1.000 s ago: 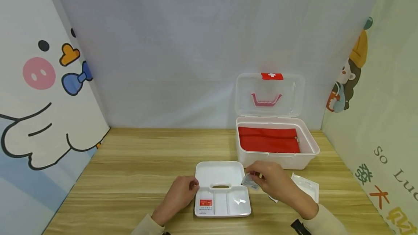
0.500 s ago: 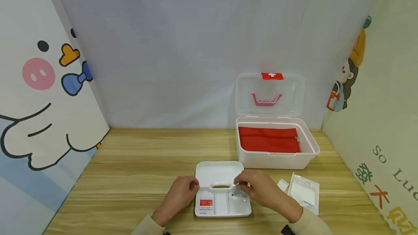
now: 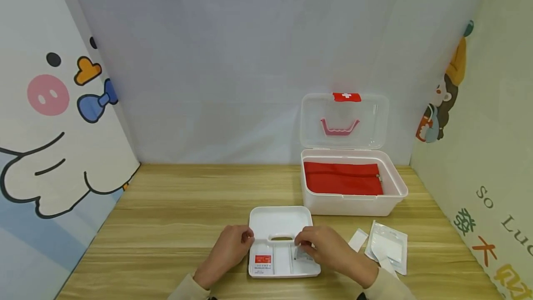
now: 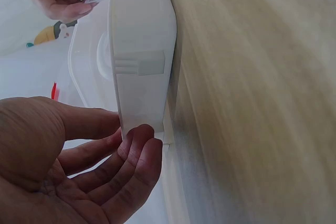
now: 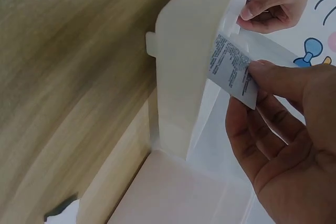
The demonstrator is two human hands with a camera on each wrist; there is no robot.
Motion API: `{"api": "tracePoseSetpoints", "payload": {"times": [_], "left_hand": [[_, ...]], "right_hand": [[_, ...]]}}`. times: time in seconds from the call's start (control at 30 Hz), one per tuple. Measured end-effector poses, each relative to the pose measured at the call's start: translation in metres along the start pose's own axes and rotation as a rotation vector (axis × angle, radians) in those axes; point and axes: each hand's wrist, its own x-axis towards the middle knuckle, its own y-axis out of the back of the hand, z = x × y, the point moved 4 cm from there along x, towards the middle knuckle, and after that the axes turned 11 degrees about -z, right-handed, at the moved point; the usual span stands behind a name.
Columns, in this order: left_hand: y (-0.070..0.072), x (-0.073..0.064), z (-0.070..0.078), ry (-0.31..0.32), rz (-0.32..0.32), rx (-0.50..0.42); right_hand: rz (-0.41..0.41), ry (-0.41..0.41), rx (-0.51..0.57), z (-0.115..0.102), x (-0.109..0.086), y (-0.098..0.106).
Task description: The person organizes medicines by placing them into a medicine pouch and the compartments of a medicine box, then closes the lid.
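Note:
A white compartment tray (image 3: 280,220) with a slotted handle lies flat on the table. At its left edge my left hand (image 3: 232,248) grips the rim; in the left wrist view the thumb and curled fingers (image 4: 137,166) are at the side wall. My right hand (image 3: 329,249) pinches a small printed foil sachet (image 5: 231,72) by one edge, partly inside the tray's right compartment. In the left compartment rests a white packet with a red label (image 3: 263,263). The fingers partly hide the sachet in the head view.
Behind the tray to the right stands an open white first-aid box (image 3: 350,205) with a red pouch (image 3: 341,179) inside and its clear lid (image 3: 343,124) raised. White packets (image 3: 389,246) and a white strip (image 3: 358,240) lie right of the right hand on the wooden table (image 3: 187,207).
My right hand has moved left and toward me with the sachet, from beside the tray's right edge into its right compartment. The left hand and tray have stayed put.

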Motion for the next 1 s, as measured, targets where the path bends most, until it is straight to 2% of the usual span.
{"api": "tracePoseSetpoints", "payload": {"times": [0.63, 0.87, 1.0], "left_hand": [[0.000, -0.002, 0.001, 0.001, -0.011, -0.022], [0.000, -0.002, 0.000, -0.007, -0.003, -0.019], [-0.001, -0.002, 0.000, -0.010, 0.001, -0.015]], "right_hand": [[-0.060, -0.015, -0.036, -0.002, 0.001, -0.022], [-0.056, -0.009, -0.026, -0.001, 0.000, -0.030], [-0.043, -0.021, -0.063, -0.001, -0.001, -0.034]]}}
